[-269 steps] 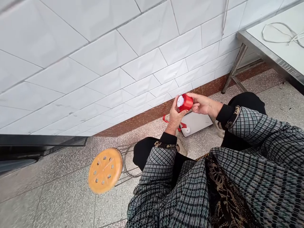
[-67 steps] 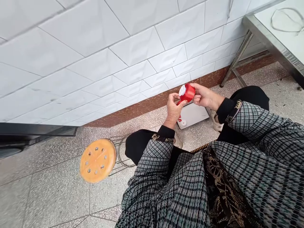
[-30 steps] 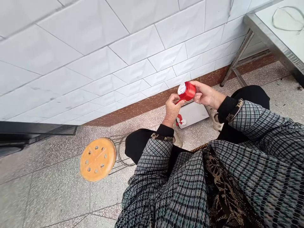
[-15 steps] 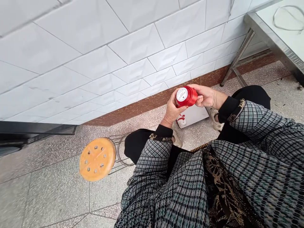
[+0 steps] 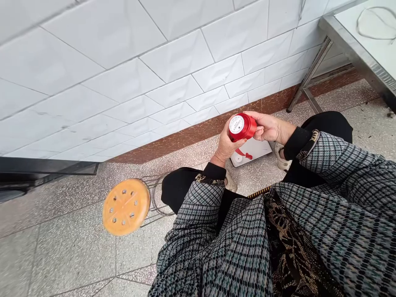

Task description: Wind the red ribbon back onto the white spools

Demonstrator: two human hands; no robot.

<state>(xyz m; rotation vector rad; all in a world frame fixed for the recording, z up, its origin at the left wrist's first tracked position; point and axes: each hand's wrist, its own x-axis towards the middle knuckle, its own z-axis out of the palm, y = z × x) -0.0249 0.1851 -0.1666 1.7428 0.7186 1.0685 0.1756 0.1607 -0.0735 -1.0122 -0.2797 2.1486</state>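
I am sitting low, and I hold the small red round container (image 5: 243,127) with my two hands in front of my knees, above the floor. My left hand (image 5: 225,147) is closed around it from below, and the fingers of my right hand (image 5: 262,126) wrap its side, so both hands are grasping it and it cannot turn freely. Its white round label (image 5: 236,124) faces up to my eyes, maybe because in this way I can look at it well. Under my hands, on the floor, lies a flat white box (image 5: 260,152) with a red ribbon shape (image 5: 244,154), but I cannot tell if this ribbon is loose or printed. It lies near my shoe (image 5: 281,156), so it is easy to reach. On my left side stands a stool with an orange seat (image 5: 125,206).
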